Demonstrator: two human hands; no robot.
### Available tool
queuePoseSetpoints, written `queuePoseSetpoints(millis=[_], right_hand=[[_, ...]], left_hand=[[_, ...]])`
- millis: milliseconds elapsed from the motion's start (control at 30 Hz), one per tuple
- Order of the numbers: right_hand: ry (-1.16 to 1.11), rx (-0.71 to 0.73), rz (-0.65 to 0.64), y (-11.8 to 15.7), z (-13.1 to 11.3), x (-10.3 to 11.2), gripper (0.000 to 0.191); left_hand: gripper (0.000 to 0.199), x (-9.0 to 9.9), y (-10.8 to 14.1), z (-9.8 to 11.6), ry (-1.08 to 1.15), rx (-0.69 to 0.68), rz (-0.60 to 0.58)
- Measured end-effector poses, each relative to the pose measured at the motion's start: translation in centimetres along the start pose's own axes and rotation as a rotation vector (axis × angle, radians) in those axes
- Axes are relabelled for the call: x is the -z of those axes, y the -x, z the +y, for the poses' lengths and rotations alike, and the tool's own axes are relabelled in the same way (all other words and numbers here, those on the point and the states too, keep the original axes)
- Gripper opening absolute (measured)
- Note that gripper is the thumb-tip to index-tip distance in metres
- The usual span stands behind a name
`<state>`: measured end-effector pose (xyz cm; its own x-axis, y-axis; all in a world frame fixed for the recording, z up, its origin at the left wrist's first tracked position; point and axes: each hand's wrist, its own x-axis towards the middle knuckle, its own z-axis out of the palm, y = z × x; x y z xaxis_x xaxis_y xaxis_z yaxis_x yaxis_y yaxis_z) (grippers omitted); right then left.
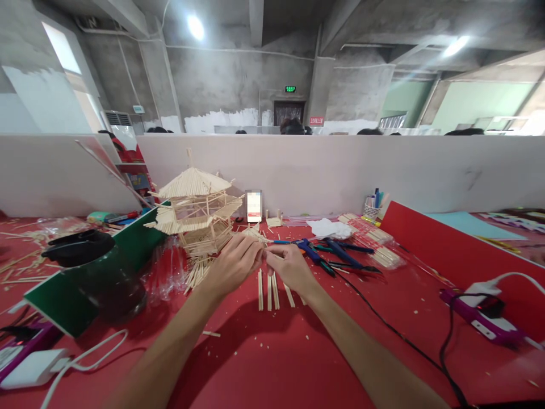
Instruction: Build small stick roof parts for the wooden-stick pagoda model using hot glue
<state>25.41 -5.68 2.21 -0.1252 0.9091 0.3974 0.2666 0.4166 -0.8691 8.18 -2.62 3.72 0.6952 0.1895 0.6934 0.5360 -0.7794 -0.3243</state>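
Observation:
My left hand [242, 257] and my right hand [290, 266] meet above the middle of the red table, fingertips pinched close together. Whatever is between the fingers is too small or too covered to make out. Just below them several thin wooden sticks [269, 292] lie side by side in short groups, some partly behind my right hand. Left of my hands stands a tiered pagoda model [196, 210] built of pale sticks. Beside my right hand lie a blue glue gun [313, 251] and a pair of pliers [351, 258].
A dark lidded jug [100, 278] stands at the left by a green board [59, 309]. Toward the back are a lit phone [254, 205], a white tissue [330, 229] and bagged sticks [378, 244]. A black cable [395, 335] runs to the right, near a purple power strip [485, 324].

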Motion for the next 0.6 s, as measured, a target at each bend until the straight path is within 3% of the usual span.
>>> queuePoseSetpoints(millis=[333, 400, 500, 600], right_hand=[[-0.035, 0.005, -0.012, 0.0, 0.1, 0.2, 0.033], [-0.044, -0.032, -0.018, 0.0, 0.2, 0.5, 0.029], [-0.089, -0.130, -0.042, 0.0, 0.5, 0.8, 0.027], [-0.152, -0.162, -0.054, -0.1, 0.8, 0.8, 0.029]], left_hand=[[0.008, -0.2, -0.2, 0.0, 0.117, 0.104, 0.032], [0.009, 0.1, -0.1, -1.0, 0.128, 0.199, 0.087], [0.012, 1.1, 0.5, -3.0, 0.104, 0.456, 0.223], [0.013, 1.8, 1.2, -4.4, 0.158, 0.532, 0.174]])
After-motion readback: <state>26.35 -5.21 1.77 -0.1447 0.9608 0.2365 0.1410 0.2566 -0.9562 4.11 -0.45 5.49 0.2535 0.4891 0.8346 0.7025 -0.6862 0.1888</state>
